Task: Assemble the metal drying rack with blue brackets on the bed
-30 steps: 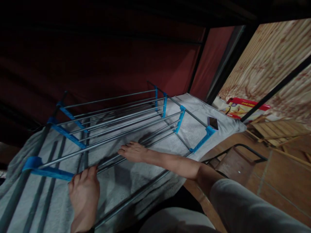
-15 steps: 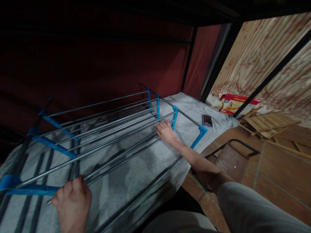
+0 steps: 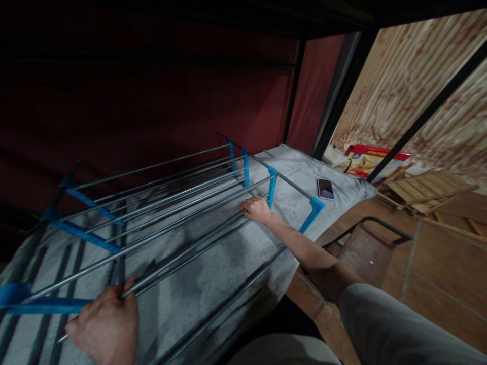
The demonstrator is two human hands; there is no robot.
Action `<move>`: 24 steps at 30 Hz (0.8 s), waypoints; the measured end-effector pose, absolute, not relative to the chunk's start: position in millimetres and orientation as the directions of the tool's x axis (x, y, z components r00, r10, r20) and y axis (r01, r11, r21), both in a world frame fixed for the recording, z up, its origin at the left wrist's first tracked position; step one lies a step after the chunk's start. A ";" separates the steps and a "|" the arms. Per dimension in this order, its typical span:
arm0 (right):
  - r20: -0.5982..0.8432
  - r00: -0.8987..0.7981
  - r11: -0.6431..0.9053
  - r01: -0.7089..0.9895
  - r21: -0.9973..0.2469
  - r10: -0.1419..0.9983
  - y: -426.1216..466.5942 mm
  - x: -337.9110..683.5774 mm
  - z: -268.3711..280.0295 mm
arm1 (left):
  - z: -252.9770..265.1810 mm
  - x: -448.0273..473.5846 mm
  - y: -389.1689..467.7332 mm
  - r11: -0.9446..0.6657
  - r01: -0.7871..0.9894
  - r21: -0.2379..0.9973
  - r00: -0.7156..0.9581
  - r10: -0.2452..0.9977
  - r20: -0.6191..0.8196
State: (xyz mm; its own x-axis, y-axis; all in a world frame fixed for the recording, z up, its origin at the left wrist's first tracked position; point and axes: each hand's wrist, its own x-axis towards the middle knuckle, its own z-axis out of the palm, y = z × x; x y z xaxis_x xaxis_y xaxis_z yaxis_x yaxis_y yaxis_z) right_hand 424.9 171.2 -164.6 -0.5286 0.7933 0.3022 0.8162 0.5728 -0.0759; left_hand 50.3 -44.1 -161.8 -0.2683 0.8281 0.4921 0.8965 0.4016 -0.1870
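Observation:
A rack of grey metal tubes with blue plastic brackets lies on a pale cloth. Near the lower left, my left hand is closed around the ends of two metal tubes; a thin tip pokes out on its left side. Those tubes run up to my right hand, whose fingers are curled around them close to the right-hand brackets. A blue bracket is just left of my left hand. Palms and fingertips are mostly hidden.
A phone lies on the cloth to the right. Beyond the edge are a brown-seated chair, a folded wooden piece and a red and yellow box. Dark metal posts frame the space before a red wall.
My left hand has shifted slightly left and down and turned at the wrist, still gripping the tubes. My right hand has slid slightly left and down along them.

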 end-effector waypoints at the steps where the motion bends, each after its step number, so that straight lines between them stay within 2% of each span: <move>1: 0.300 -0.526 0.571 0.817 -0.080 0.796 169.6 423.6 -165.6 | -162.0 50.3 -44.2 0.411 0.891 -0.193 -0.273 0.825 0.495; 5: 0.322 -0.488 0.541 0.835 -0.099 0.811 159.2 425.2 -175.1 | -165.6 54.0 -46.1 0.429 0.882 -0.195 -0.290 0.819 0.495; 11: 0.310 -0.469 0.525 0.842 -0.127 0.827 131.5 450.8 -199.9 | -176.0 65.0 -52.7 0.316 0.928 -0.200 -0.216 0.890 0.401; 14: 0.252 -0.442 0.484 0.864 -0.141 0.861 118.0 460.1 -212.3 | -183.2 70.1 -56.6 0.277 0.938 -0.209 -0.208 0.931 0.301; 18: 0.094 -0.393 0.404 0.901 -0.160 0.915 104.7 463.2 -229.6 | -195.7 74.7 -60.6 0.205 0.960 -0.189 -0.177 0.971 0.158; 24: 0.019 -0.406 0.403 0.899 -0.172 0.914 94.0 466.5 -246.7 | -217.0 74.2 -62.3 0.174 0.982 -0.066 -0.175 0.985 0.000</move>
State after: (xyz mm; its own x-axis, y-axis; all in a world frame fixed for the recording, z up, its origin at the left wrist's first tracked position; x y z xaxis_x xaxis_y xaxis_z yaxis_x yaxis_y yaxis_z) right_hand 466.5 94.0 -246.7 -0.4057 0.9138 0.0191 0.8991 0.4027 -0.1717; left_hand 74.2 -62.3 -217.0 -0.1749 0.9846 -0.0003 0.9825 0.1745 -0.0658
